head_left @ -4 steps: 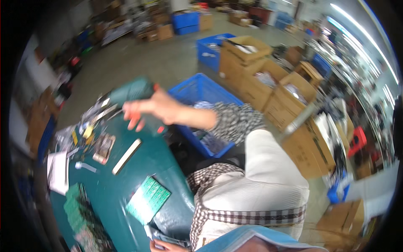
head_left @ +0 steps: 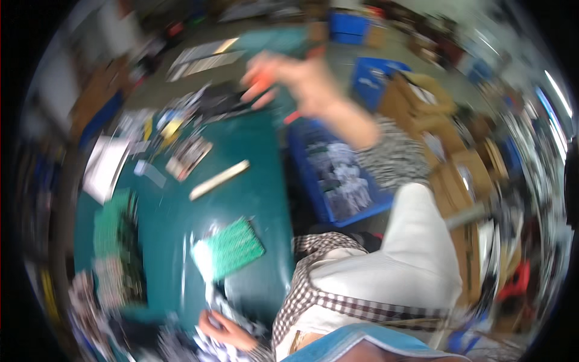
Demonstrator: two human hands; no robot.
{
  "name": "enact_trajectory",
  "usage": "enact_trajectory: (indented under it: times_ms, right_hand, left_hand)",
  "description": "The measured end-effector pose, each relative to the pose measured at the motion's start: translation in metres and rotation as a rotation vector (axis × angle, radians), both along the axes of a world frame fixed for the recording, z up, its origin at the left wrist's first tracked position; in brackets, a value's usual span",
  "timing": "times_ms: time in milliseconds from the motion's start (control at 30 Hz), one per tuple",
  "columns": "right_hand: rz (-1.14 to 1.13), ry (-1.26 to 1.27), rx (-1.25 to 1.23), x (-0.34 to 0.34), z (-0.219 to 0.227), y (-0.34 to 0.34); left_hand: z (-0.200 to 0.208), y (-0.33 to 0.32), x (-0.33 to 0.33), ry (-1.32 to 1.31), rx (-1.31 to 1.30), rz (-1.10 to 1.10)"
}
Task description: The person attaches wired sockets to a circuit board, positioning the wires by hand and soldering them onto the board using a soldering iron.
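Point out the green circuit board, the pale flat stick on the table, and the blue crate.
green circuit board (head_left: 232, 246): head view, middle of its studded green face.
pale flat stick (head_left: 219, 180): head view, midway along its length.
blue crate (head_left: 301, 166): head view, on its left wall beside the table edge.

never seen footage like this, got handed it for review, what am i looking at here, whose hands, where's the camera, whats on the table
The camera is worn on a person's head and looks down through a fisheye lens, so edges bend; this frame is also motion-blurred. Both hands belong to the wearer. The right hand stretches over the far end of the green table, with something small and orange at the fingers; too blurred to name. The left hand rests near the table's close edge on small cluttered parts. On the table lie a green circuit board, a pale flat stick and scattered small items. A blue crate sits on the floor beside the table.
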State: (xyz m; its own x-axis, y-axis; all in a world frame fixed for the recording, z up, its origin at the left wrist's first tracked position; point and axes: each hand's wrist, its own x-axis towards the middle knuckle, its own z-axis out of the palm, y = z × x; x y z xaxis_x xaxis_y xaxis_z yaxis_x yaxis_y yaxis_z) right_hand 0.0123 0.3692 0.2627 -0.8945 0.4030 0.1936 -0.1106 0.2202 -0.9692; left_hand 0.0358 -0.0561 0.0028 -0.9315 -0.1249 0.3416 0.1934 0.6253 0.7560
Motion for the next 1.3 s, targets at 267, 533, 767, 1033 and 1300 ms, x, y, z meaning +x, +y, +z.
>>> enact_trajectory:
  times_ms: [267, 533, 767, 1033, 1300]
  right_hand:
    - [0.138, 0.312, -0.208, -0.035, 0.049, 0.145]
    - [0.577, -0.218, -0.863, -0.067, -0.215, -0.034]
    - [0.718, -0.261, -0.878, -0.079, -0.263, -0.094]
    - [0.766, -0.276, -0.692, -0.081, -0.274, -0.097]
    - [0.709, -0.194, -0.556, -0.089, -0.265, -0.113]
  left_hand:
    - [0.067, 0.043, 0.03, 0.04, 0.121, 0.085]
    - [0.062, 0.063, 0.041, -0.011, 0.168, 0.252]
    - [0.08, 0.066, 0.021, -0.135, 0.219, 0.349]
    - [0.034, 0.063, 0.006, -0.321, 0.082, 0.287]
    - [0.036, 0.069, 0.009, -0.268, 0.054, 0.347]
